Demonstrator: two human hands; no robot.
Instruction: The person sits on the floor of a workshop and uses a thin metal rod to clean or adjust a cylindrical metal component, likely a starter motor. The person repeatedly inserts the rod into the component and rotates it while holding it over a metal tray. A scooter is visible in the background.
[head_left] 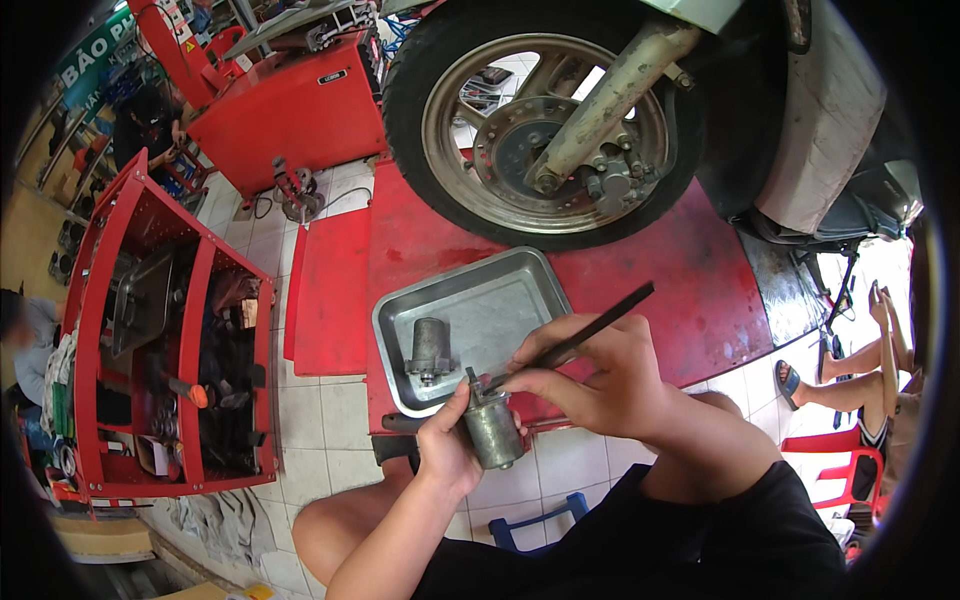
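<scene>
My left hand [447,452] grips a worn metal cylinder [493,435], which looks like a small motor, upright over my lap, with fittings on its top. My right hand [610,385] holds a long dark bar [620,308] slanted down to the top of that cylinder, its fingertips close by the fittings there. Behind them, a rectangular steel tray [512,272] rests on the red platform [680,260], holding a second metal cylinder [429,345]. A dark handle [400,422] lies at the tray's near side, partly hidden by my left hand.
A motorbike front wheel [440,160] stands on the platform. A red tool cart [215,400] is at left, a red machine [285,100] behind. Co-workers [148,130] [25,340] are at left; a seated person's legs [850,395] are at right. A blue stool [530,530] is below.
</scene>
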